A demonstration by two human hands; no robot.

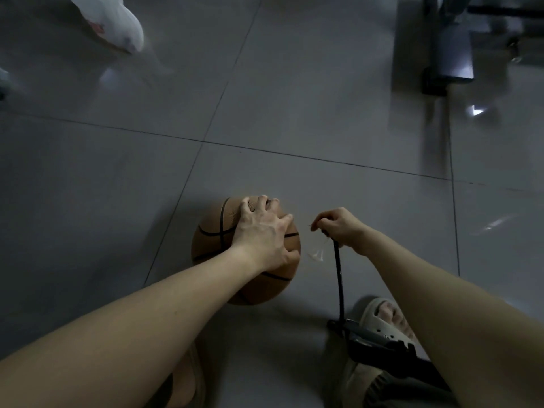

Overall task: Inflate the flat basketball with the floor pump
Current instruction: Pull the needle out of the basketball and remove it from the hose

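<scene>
Grips the basketball (207, 245) at lower centre of the frame with the left hand (262, 231), fingers (246, 205) spread wide, curved over its top. Pinches the black hose (338, 275) tip with the right hand (343, 228), just right of the ball, not touching it. At lower right, floor pump (379, 343) beside a sandal (371, 315), on glossy grey floor tiles (265, 113); dim room.

We look down on a glossy grey tiled floor (294, 98) with dark grout lines. At the top left is a blurred white thing (114, 22) with a pinkish spot. At the top right a grey metal frame (450, 54) stands on a black foot. Nearest us, a beige slide sandal (379, 316) is on the right foot.
</scene>
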